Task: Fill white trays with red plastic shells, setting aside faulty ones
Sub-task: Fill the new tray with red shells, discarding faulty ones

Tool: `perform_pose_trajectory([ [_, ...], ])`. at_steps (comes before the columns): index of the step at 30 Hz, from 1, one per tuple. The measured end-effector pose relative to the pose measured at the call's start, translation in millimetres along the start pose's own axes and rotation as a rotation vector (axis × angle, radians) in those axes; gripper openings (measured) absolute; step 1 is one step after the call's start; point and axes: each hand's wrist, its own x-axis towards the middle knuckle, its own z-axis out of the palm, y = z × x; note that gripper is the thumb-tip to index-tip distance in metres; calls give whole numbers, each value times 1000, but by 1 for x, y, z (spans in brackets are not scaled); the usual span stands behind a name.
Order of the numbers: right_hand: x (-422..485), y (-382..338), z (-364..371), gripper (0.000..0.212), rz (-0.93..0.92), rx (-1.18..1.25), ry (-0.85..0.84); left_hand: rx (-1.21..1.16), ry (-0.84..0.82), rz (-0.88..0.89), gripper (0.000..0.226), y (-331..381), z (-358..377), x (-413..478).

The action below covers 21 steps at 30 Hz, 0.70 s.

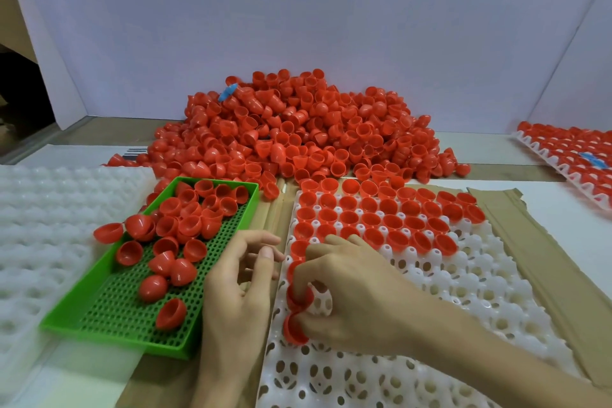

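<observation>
Peeking from the right hand (351, 288) is one pinched red shell (297, 301).

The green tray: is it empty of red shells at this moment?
No, many red shells lie in the green tray, most of them towards its far end.

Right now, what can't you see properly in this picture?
All head view:
- The right hand covers part of the red shell it pinches and the pockets under it.
- The white tray runs off the bottom edge.
- The filled tray is cut by the right edge.
- The blue scrap on the pile is too small to identify.
- Green tray: faults on its shells are too small to see.
</observation>
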Motion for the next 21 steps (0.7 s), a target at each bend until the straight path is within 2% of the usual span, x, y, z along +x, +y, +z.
perform_pose_trajectory([
  [10, 4, -20, 7, 23, 104, -197, -26, 4, -16, -17, 17, -2, -1, 0],
  [15, -1, -20, -2, 26, 92, -103, -57, -1, -19, -23, 18, 0, 0, 3],
  [18, -2, -14, -12, 24, 101, 45, -47, 7, -29, -30, 18, -1, 0, 3],
  [21, 8, 7, -28, 25, 161, 126, 45, 16, -37, -36, 18, -2, -1, 2],
])
